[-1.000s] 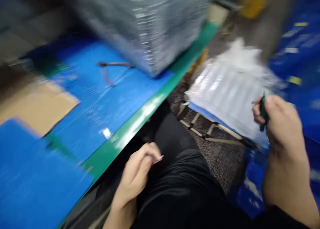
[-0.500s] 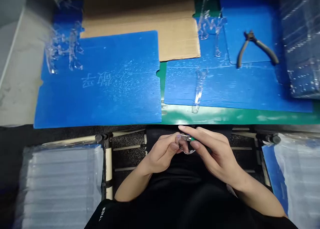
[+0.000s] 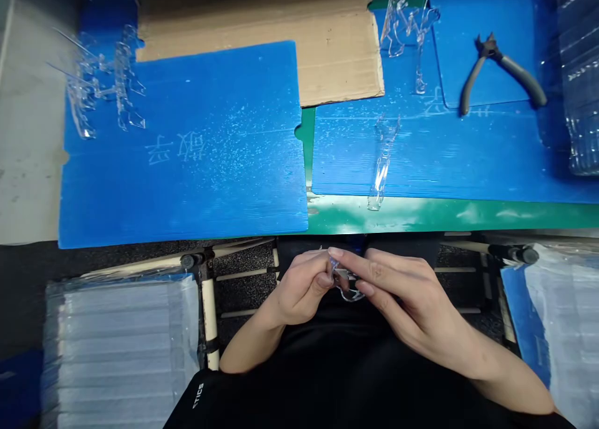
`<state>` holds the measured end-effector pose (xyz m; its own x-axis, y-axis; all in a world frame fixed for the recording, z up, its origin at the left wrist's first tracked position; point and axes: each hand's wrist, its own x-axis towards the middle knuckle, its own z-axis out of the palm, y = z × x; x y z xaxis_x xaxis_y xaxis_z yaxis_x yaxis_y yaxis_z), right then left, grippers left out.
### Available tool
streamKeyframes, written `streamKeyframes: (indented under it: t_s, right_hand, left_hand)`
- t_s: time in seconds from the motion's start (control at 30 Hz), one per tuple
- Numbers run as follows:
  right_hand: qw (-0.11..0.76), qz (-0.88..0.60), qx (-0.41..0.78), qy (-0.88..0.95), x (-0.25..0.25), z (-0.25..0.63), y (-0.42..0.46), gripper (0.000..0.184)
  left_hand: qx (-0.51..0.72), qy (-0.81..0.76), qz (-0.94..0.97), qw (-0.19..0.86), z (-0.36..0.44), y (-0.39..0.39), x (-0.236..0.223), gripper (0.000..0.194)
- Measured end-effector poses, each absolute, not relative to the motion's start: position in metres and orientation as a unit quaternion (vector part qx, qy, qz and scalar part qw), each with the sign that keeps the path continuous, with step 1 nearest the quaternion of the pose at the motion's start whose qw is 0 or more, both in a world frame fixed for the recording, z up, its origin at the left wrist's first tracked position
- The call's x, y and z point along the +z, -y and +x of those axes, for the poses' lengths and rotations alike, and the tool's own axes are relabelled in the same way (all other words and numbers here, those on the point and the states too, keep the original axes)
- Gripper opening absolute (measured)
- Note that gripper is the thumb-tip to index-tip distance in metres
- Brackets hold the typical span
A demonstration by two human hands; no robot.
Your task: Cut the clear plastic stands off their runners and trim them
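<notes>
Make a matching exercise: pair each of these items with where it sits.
Items:
1. side cutters
2. clear plastic piece
3. cardboard sheet
4. plastic-wrapped stack

Places:
A. held between the left hand and right hand
B. partly under the left blue board
C. below the green bench edge, on the person's left
D. on the right blue board

Pairs: 1-D, 2-A, 3-B, 4-C

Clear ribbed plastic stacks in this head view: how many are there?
3: the lower-left stack, the lower-right stack, and the upper-right stack, which the frame edge cuts off. Others may lie out of view.
</notes>
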<state>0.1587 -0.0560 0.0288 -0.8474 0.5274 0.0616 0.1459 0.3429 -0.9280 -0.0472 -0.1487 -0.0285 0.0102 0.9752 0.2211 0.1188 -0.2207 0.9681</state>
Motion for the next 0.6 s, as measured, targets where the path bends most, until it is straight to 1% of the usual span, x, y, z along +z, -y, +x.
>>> streamKeyframes:
  t_s: [0.1,0.27,0.43,0.6]
  right_hand:
    - [0.182,-0.210,0.531,0.800,0.030,0.159,0.057,0.056]
    - [0.199,-0.212,0.544,0.787,0.028,0.159,0.061,0.056]
    - [0.218,-0.225,0.559,0.768,0.025,0.159,0.067,0.054]
    - [0.227,-0.238,0.565,0.757,0.026,0.161,0.072,0.054]
  left_hand:
    - [0.536,-0.454,0.588,0.400,-0.046,0.148,-0.028,0.044]
    - [0.520,-0.478,0.585,0.398,-0.043,0.151,-0.026,0.051]
    - [0.536,-0.460,0.590,0.392,-0.041,0.151,-0.026,0.042]
    - [0.541,-0.451,0.590,0.395,-0.038,0.148,-0.027,0.043]
